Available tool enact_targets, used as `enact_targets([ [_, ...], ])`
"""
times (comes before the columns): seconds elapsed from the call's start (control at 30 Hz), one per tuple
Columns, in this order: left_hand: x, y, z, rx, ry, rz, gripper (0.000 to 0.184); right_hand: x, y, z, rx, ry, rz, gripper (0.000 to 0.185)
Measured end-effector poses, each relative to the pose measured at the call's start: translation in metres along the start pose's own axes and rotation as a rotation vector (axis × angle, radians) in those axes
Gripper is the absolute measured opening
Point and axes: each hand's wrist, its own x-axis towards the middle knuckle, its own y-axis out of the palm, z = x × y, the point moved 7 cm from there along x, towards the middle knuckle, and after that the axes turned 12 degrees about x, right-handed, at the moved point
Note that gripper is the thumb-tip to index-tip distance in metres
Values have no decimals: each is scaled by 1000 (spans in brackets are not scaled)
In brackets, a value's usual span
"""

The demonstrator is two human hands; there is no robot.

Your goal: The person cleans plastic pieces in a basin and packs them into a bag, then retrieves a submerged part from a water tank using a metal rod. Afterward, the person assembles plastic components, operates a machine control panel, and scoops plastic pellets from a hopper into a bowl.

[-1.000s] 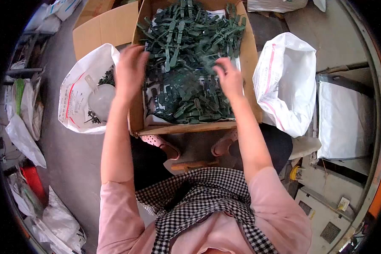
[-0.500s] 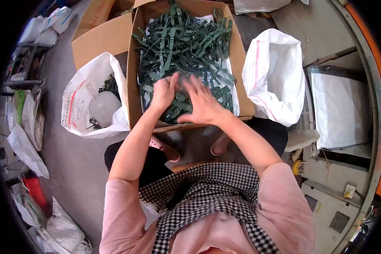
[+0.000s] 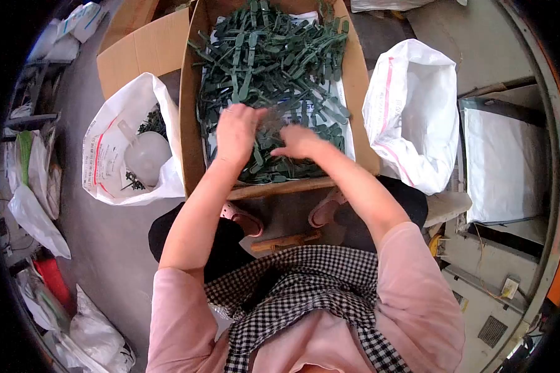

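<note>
Dark green pieces lie heaped in an open cardboard box. The left hand, fingers curled, and the right hand, thumb spread, are slightly apart over the heap's near part; blur hides whether either grips a piece. Left of the box, a white sack contains a translucent scoop; right, a second sack gapes.

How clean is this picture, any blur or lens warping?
Head view: motion blur smears the space between the left hand and right hand; green pieces farther up look sharper; black corners and bowed edges suggest a wide-angle lens.
</note>
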Motion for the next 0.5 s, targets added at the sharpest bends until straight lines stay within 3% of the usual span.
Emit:
enact_targets([
  [0.1,7,-1,36,-87,-264,-36,17,-1,-55,-53,-215,251,-386,61],
  [0.17,5,13,53,-397,-400,-25,21,33,-38,-127,-460,338,-645,59],
  [0.2,6,11,53,-390,-398,-21,21,41,-25,-146,-380,301,-495,58],
  [0.23,3,23,52,-771,-529,82,21,47,-10,-159,-303,266,-345,58],
  [0.27,1,35,46,-1158,-653,183,21,62,10,-177,-284,299,-384,54],
  [0.3,3,35,45,-1165,-651,177,21,31,-4,-129,-349,290,-115,47],
  [0.37,4,38,37,-1021,-596,316,25,27,2,-120,86,411,39,39],
  [0.4,4,42,36,-939,-609,334,25,20,-1,-114,83,412,39,39],
  [0.43,2,41,32,-940,-606,337,25,10,1,-107,425,394,-1,39],
  [0.47,4,35,24,-743,-524,384,25,-4,-1,-96,769,367,-48,38],
  [0.5,6,31,16,-548,-437,423,25,-23,-12,-84,774,371,-58,38],
])
